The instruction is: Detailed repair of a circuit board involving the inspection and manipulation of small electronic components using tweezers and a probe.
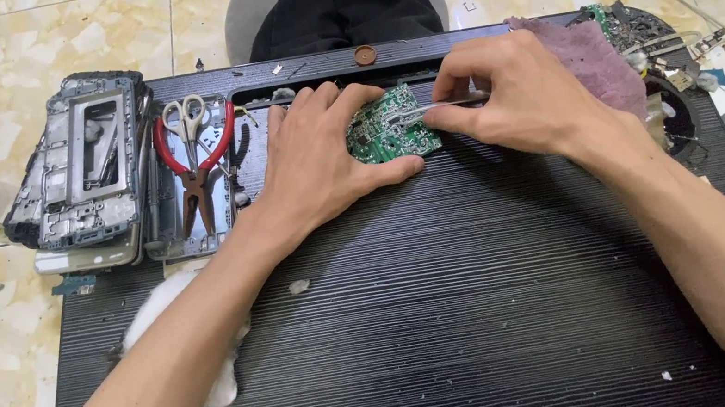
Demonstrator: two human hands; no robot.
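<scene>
Marbled floor tiles surround the dark ribbed desk (452, 313) I look down on. Near its 12 o'clock edge lies a green circuit board (390, 125) — my left hand (320, 167) rests flat on it, fingers pressed together along its 9 o'clock side. My right hand (521, 99) pinches metal tweezers (434, 107), tips touching the board. At 9 o'clock sit red-handled pliers (194, 165), scissors (186, 119) and a stripped phone frame (86, 160) — a purple cloth (596, 61) lies at 2 o'clock.

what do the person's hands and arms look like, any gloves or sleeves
Both are bare: the left hand and right hand wear no gloves, rings or watch. No sleeves show on either forearm as far as the frame reaches. Fingernails are short and unpainted.
</scene>
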